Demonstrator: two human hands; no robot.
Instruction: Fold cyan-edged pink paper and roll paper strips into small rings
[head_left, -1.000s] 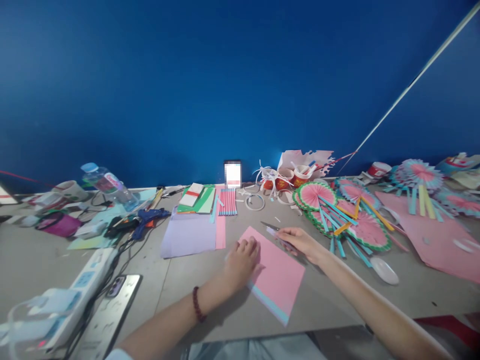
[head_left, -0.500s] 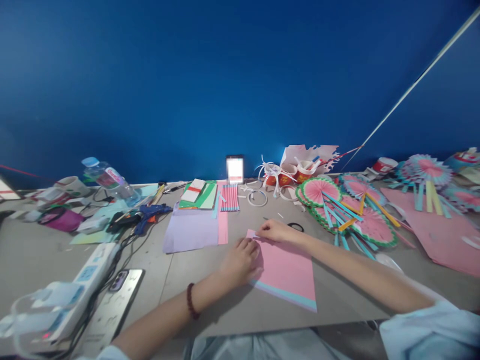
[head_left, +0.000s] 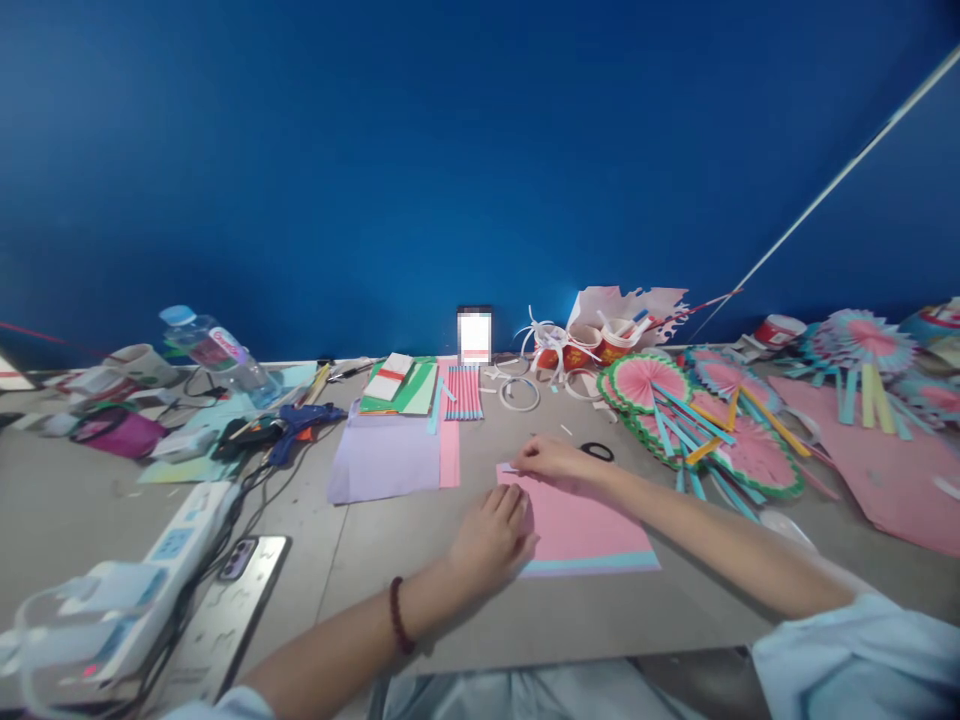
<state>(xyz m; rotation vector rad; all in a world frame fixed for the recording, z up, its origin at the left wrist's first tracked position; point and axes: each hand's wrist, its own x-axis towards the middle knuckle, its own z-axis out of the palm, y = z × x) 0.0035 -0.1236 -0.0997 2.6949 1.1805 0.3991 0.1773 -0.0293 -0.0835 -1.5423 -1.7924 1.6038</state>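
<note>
A pink sheet of paper [head_left: 585, 525] with a blue and a lilac band along its near edge lies flat on the table in front of me. My left hand [head_left: 491, 530], a dark red bead bracelet on its wrist, is closed with bent fingers over the sheet's left edge. At the far left corner, my right hand [head_left: 551, 460] pinches the paper, where a small lilac bit shows beside the fingertips. Black-handled scissors [head_left: 598, 452] lie just beyond my right wrist, their blades partly hard to make out.
Lilac paper [head_left: 386, 460], a pleated pink-and-blue strip [head_left: 462, 393] and tape rings [head_left: 519, 394] lie farther back. Watermelon paper fans [head_left: 649, 382] crowd the right. On the left are a glue gun [head_left: 304, 425], a power strip [head_left: 176, 545], a phone [head_left: 232, 610] and a bottle [head_left: 217, 350].
The pink sheet has turned so its near edge now runs nearly level, its near right corner farther right and away from me. Both hands stay on it.
</note>
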